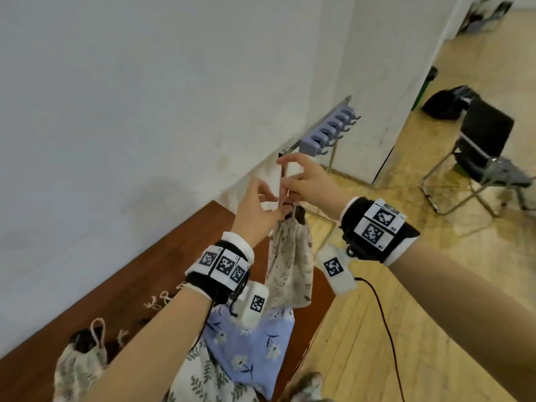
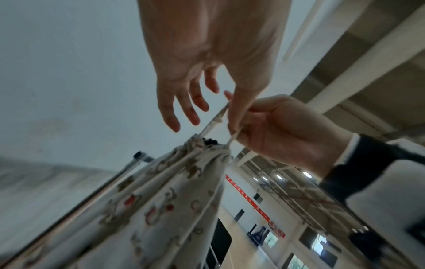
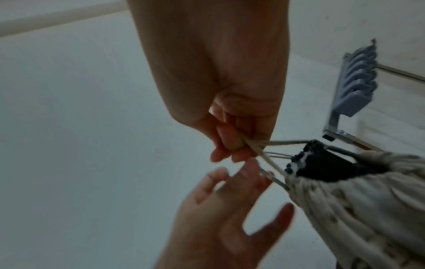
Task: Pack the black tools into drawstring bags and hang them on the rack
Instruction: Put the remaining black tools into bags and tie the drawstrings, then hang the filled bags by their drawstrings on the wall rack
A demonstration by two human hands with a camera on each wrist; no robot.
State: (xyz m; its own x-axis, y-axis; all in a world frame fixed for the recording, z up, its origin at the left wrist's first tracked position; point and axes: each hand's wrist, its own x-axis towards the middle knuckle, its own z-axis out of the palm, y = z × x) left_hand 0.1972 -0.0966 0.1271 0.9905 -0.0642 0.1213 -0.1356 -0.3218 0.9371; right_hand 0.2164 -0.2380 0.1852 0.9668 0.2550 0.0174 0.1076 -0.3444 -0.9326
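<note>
A cream patterned drawstring bag (image 1: 290,265) (image 2: 172,200) (image 3: 356,209) hangs in the air from its cords. A black tool (image 3: 322,163) (image 2: 209,141) pokes out of its gathered mouth. My right hand (image 1: 287,181) (image 3: 232,151) (image 2: 243,127) pinches the cords (image 3: 269,162) above the bag. My left hand (image 1: 261,198) (image 2: 207,116) (image 3: 253,191) is beside it with fingers spread, the thumb against the cords. The rack (image 1: 327,132) (image 3: 354,81), a metal rail with lavender hooks, stands just beyond the hands by the wall.
Below lies a brown table (image 1: 145,271) with a filled patterned bag (image 1: 78,361), blue floral fabric (image 1: 252,343) and loose cords (image 1: 156,300). A black folding chair (image 1: 481,149) and a dark bag (image 1: 446,103) sit on the wooden floor at right. White wall at left.
</note>
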